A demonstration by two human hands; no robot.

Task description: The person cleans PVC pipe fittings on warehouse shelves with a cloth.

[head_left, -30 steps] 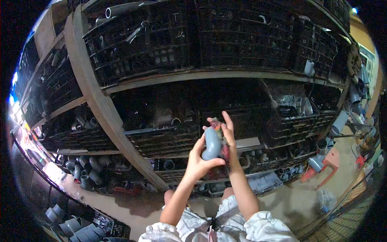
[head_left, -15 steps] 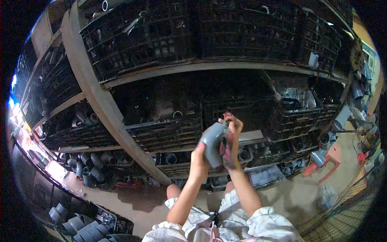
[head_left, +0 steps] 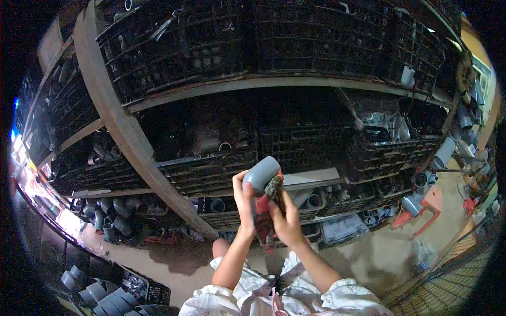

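Observation:
In front of the shelves, a grey plastic pipe elbow (head_left: 262, 173) is held up with one round end toward the upper right. My left hand (head_left: 243, 203) is closed round its left side, thumb on the near face. Bunched against the elbow's lower right is a red and dark patterned rag (head_left: 263, 213), its lower end hanging down. My right hand (head_left: 286, 224) grips the rag, fingers pressed into it below the elbow. The elbow's lower opening is hidden by the rag and my hands.
Black plastic crates (head_left: 311, 145) of fittings fill the shelves ahead, edged by a wooden rail (head_left: 295, 82) and a slanting post (head_left: 124, 129). Grey fittings (head_left: 113, 303) lie in the lower left. A red plastic stool (head_left: 433, 203) stands on the floor at right.
The elbow has turned, and its round end now points up and right. Both hands have come slightly lower and left. My right hand and the rag have shifted from the upper end to below the elbow.

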